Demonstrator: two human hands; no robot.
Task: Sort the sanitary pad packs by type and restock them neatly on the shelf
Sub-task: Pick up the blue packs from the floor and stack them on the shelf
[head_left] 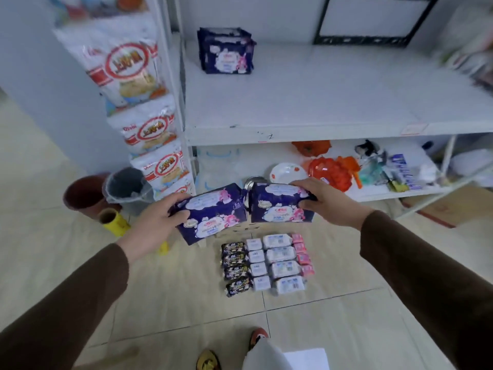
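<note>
I held one navy pack (210,213) in left hand (157,225), another (280,205) in right hand (328,200), below shelf (320,132) | fingers wrapped round outer ends | judged packs light, soft, slick film; end grip best

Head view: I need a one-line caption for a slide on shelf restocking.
Each hand, left hand and right hand, grips a navy pad pack below a shelf holding matching packs.

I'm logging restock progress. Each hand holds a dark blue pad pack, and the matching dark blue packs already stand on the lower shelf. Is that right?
Not quite. The head view shows the matching dark blue packs on the upper shelf, not the lower. The left hand and right hand do each hold a dark blue pack.
</note>
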